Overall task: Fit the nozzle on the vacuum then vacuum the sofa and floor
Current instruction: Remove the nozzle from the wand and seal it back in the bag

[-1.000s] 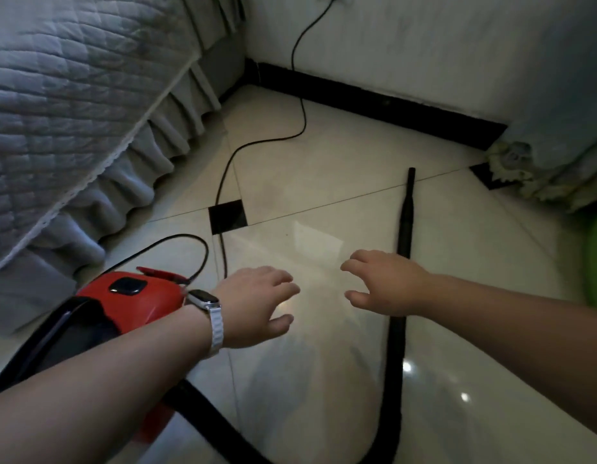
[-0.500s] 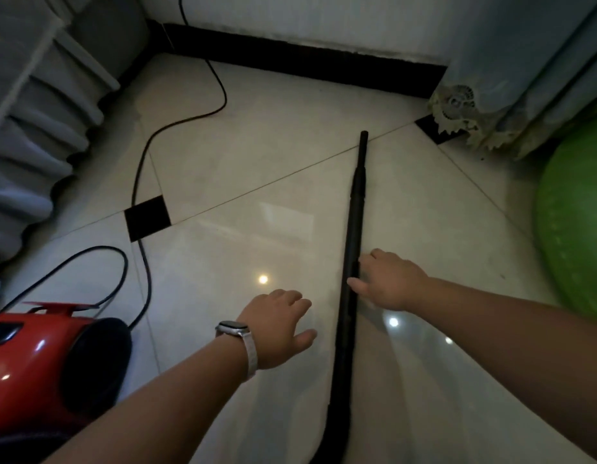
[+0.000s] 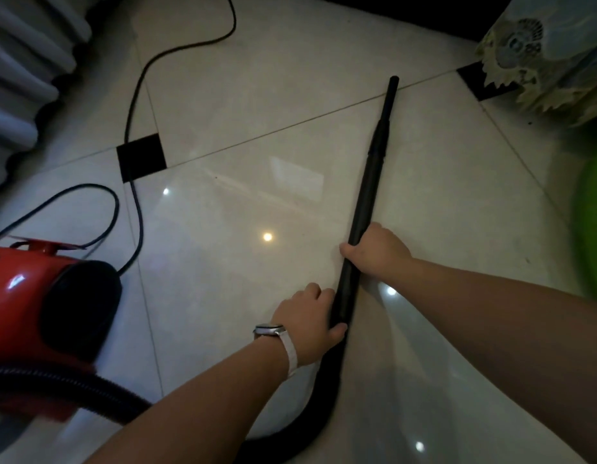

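Pretty early on: the person's left hand and right hand are both wrapped around the black wand lying on the floor mid-frame. The red vacuum sits at the left edge. Hard to tell in this dim light, but the narrow far tip looks like a nozzle already on, so probably all the sofa and floor vacuuming is still left.

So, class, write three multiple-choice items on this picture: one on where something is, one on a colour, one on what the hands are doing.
1. Where is the vacuum body?
A. left of the hands
B. right of the hands
C. on the bed

2. What colour is the wand?
A. white
B. black
C. red

3. What are the hands doing?
A. both raised in the air
B. only one touches the wand
C. both on the wand

Answers: 1 A, it sits at the left edge of the view. 2 B, the tube is black throughout. 3 C, the left hand and right hand both close on it.
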A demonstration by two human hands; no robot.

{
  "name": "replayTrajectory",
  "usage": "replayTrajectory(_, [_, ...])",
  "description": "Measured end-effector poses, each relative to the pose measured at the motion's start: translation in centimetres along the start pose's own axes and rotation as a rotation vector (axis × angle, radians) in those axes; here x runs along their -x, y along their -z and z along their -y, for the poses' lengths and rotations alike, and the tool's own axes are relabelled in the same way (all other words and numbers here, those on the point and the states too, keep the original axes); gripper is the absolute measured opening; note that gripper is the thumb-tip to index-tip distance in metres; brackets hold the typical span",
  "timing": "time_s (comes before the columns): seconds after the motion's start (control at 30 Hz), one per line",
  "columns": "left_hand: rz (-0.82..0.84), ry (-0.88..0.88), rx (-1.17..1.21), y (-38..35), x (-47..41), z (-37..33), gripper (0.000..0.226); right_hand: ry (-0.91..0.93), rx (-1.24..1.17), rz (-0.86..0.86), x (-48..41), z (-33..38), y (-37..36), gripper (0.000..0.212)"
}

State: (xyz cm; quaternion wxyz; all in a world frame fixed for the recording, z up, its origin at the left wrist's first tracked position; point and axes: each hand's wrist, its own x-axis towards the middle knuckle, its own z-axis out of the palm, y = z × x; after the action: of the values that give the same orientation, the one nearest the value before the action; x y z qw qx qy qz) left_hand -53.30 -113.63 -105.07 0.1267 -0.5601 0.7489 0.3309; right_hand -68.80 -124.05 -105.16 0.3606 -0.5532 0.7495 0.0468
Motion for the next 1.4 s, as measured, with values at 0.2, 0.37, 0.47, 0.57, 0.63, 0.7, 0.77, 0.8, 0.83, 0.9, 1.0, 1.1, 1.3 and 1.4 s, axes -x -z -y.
replayTrajectory(0.2, [0.027, 0.141, 0.345, -1.4, 0.5, -0.9, 0.04, 0.027, -0.159, 0.007, 1.4, 1.2, -0.7, 0.05])
replayTrajectory(0.37, [0.037, 0.169, 0.511, -0.2, 1.4, -0.3, 0.04, 0.1, -0.192, 0.0, 3.0, 3.4, -0.1, 0.044])
replayTrajectory(0.47, [-0.03, 0.192, 0.755, 1.2, 2.0, 0.2, 0.034, 0.169, -0.224, 0.006, 4.5, 5.6, 0.0, 0.042])
replayTrajectory(0.57, [-0.119, 0.225, 0.946, 2.7, 3.1, 0.9, 0.028, 0.249, -0.256, 0.03, 6.3, 8.3, 0.1, 0.039])
replayTrajectory(0.63, [-0.154, 0.224, 1.017, 3.8, 4.4, 1.6, 0.025, 0.274, -0.316, 0.041, 7.4, 9.9, 0.2, 0.037])
replayTrajectory(0.7, [-0.182, 0.215, 1.055, 5.2, 6.0, 2.6, 0.025, 0.277, -0.412, 0.052, 8.5, 11.5, 0.5, 0.034])
replayTrajectory(0.77, [-0.199, 0.206, 1.033, 6.8, 7.8, 4.0, 0.027, 0.268, -0.551, 0.069, 9.6, 13.2, 1.0, 0.032])
replayTrajectory(0.8, [-0.205, 0.206, 0.995, 7.6, 8.8, 4.8, 0.029, 0.265, -0.619, 0.07, 10.1, 14.1, 1.3, 0.03])
replayTrajectory(0.83, [-0.207, 0.21, 0.949, 8.3, 9.8, 5.8, 0.03, 0.264, -0.684, 0.062, 10.5, 15.1, 1.7, 0.028])
replayTrajectory(0.9, [-0.186, 0.22, 0.859, 9.5, 11.8, 7.7, 0.034, 0.253, -0.813, 0.035, 11.0, 17.0, 2.6, 0.028])
replayTrajectory(1.0, [-0.132, 0.227, 0.796, 10.4, 14.8, 10.2, 0.039, 0.239, -0.967, -0.023, 11.2, 19.3, 3.8, 0.026])
replayTrajectory(1.1, [-0.107, 0.245, 0.736, 10.8, 17.4, 12.1, 0.039, 0.227, -1.041, -0.065, 11.4, 20.7, 4.3, 0.018])
replayTrajectory(1.3, [-0.082, 0.368, 0.565, 10.9, 22.7, 18.4, 0.034, 0.178, -0.971, 0.146, 13.2, 22.6, 0.0, 0.032])
replayTrajectory(1.4, [-0.086, 0.42, 0.46, 10.6, 24.8, 20.9, 0.036, 0.181, -0.998, 0.256, 14.7, 23.9, -2.1, 0.032])
